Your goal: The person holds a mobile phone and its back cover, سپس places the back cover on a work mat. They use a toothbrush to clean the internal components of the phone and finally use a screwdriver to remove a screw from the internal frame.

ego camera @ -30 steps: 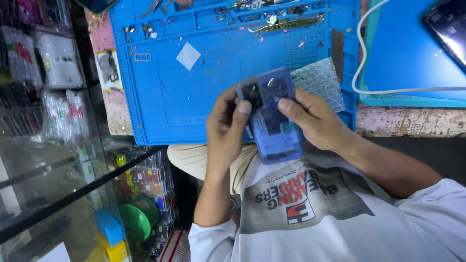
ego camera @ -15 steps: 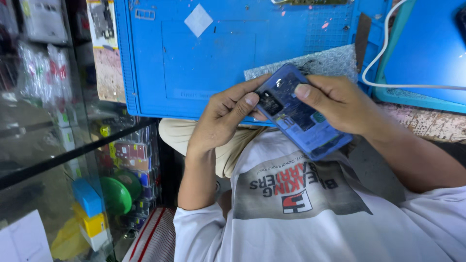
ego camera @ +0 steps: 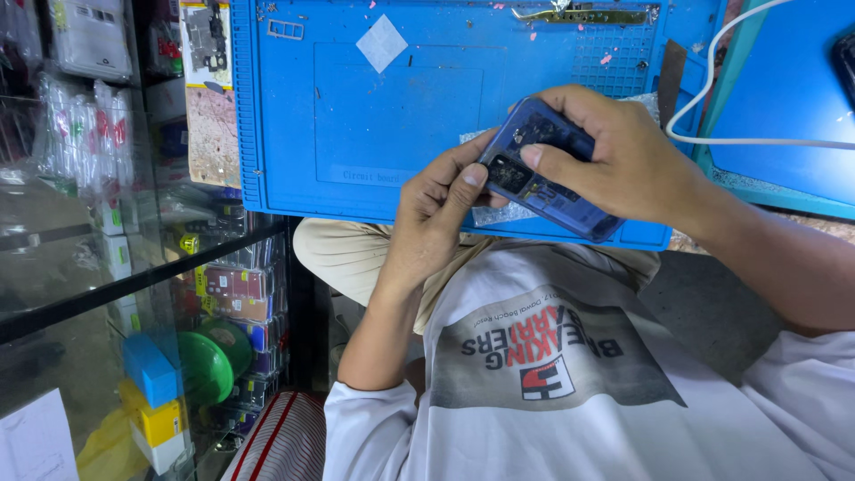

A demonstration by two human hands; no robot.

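Observation:
Both my hands hold a blue phone [ego camera: 557, 191] with a see-through blue back, just over the near edge of a blue work mat [ego camera: 356, 107]. My left hand [ego camera: 427, 218] grips its left end, thumb pressed on the camera corner. From above, my right hand [ego camera: 628, 156] wraps over the phone, with the index finger lying across the back. The phone is tilted, its right end lower. Below the hands I see my white printed shirt [ego camera: 552, 374].
On the mat lie a white square patch [ego camera: 381, 42] and a brass-coloured metal tool [ego camera: 579, 14]. A white cable [ego camera: 739, 140] crosses a second blue mat [ego camera: 784, 98] at the right. A glass display case [ego camera: 107, 267] with packaged accessories stands at the left.
The phone has turned from nearly upright to a slant and shifted right. My right hand has moved from its side to over the top. The view has swung down and left.

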